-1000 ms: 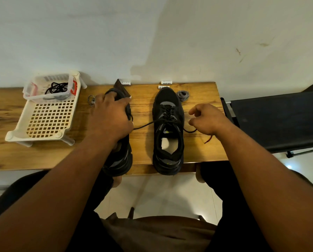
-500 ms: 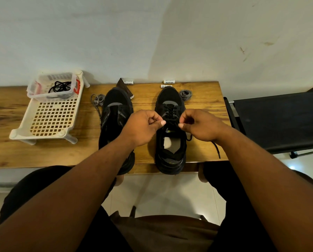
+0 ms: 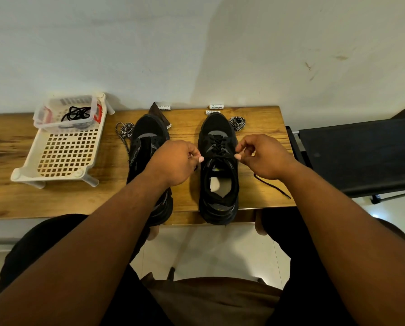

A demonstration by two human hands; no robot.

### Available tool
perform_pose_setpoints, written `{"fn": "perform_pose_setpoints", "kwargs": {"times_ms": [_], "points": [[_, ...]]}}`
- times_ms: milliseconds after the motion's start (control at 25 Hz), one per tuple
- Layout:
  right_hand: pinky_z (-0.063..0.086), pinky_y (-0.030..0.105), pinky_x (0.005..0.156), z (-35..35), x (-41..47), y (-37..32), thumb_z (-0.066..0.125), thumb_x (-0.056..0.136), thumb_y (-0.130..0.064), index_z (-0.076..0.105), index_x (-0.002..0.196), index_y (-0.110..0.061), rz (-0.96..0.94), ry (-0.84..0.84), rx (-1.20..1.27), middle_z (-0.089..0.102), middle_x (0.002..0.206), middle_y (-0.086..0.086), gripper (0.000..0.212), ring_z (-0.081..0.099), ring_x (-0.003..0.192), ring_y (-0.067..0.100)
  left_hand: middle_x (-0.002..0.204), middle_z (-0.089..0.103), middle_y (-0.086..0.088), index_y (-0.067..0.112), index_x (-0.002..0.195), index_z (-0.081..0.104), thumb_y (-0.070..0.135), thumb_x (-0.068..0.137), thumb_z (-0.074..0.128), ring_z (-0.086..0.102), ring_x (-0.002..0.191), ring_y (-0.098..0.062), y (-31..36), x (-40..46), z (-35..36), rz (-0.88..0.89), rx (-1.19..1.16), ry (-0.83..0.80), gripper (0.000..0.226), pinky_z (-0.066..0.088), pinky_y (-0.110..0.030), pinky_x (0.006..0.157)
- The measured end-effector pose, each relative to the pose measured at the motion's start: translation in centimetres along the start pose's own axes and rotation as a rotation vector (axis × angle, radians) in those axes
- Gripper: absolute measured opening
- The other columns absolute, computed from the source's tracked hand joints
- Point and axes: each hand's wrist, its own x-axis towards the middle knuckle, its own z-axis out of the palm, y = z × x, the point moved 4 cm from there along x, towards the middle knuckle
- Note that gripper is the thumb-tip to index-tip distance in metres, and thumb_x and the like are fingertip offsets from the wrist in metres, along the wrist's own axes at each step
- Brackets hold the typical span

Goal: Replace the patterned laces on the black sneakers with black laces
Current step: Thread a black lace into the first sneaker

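From the head view, the right sneaker [image 3: 218, 165] stands on the wooden counter [image 3: 102, 196], its black lace [image 3: 216, 147] threaded through the eyelets. The left hand [image 3: 173, 164] and right hand [image 3: 265, 158] each pinch one lace end in curled fingers [image 3: 198, 158], one on either side of the tongue. The left sneaker [image 3: 147, 147] lies just beside, with patterned laces [image 3: 125, 129] coiled near each toe.

Soft, even indoor light; faint shadows on the wall [image 3: 196, 55]; wide-angle bending at the edges, forearms slightly blurred
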Motion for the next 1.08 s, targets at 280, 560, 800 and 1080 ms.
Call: {"fn": "perform_pose_setpoints", "kwargs": {"times_ms": [280, 560, 800, 1080], "points": [[0.052, 0.034, 0.077, -3.4, -1.8, 0.8, 0.059, 0.102, -0.02, 0.072, 0.09, -0.011, 0.042, -0.35, 0.424, 0.067, 0.085, 0.005, 0.02, 0.062, 0.08, 0.018, 0.096, 0.072, -0.008, 0.011, 0.096, 0.07, 0.021, 0.107, 0.052, 0.067, 0.097, -0.022, 0.0, -0.4, -2.0, -0.239, -0.988, -0.233, 0.023, 0.056, -0.038, 0.095], [0.054, 0.044, 0.088, -0.1, 0.1, -1.9, 0.07, 0.087, -0.028, 0.074, 0.088, -0.015, 0.023, -0.056, 1.263, 0.074, 0.096, 0.008, 0.013, 0.072, 0.093, 0.024, 0.098, 0.076, -0.006, 0.019, 0.091, 0.08, 0.027, 0.089, 0.067, 0.07, 0.096, -0.022, 3.5, 0.0, 0.5, -0.112, -1.359, -0.161, 0.015, 0.053, -0.04, 0.099], [0.05, 0.025, 0.058, 1.3, 0.3, -2.7, 0.069, 0.098, -0.024, 0.078, 0.093, -0.014, 0.004, 0.247, 0.924, 0.067, 0.067, -0.003, 0.014, 0.054, 0.056, 0.009, 0.065, 0.057, 0.003, 0.019, 0.088, 0.081, 0.04, 0.083, 0.075, 0.049, 0.064, -0.013, 4.8, 1.0, 1.7, -0.153, -1.245, 0.054, 0.023, 0.048, -0.027, 0.069], [0.059, 0.029, 0.075, 0.2, 0.6, -2.2, 0.067, 0.096, -0.002, 0.062, 0.122, -0.017, -0.011, 0.136, 0.777, 0.077, 0.087, 0.006, 0.031, 0.074, 0.078, 0.016, 0.075, 0.071, 0.001, 0.013, 0.114, 0.056, -0.011, 0.097, 0.056, 0.063, 0.071, -0.011, 5.1, 0.9, 1.4, -0.009, -1.144, -0.03, 0.029, 0.049, -0.023, 0.066]]}}
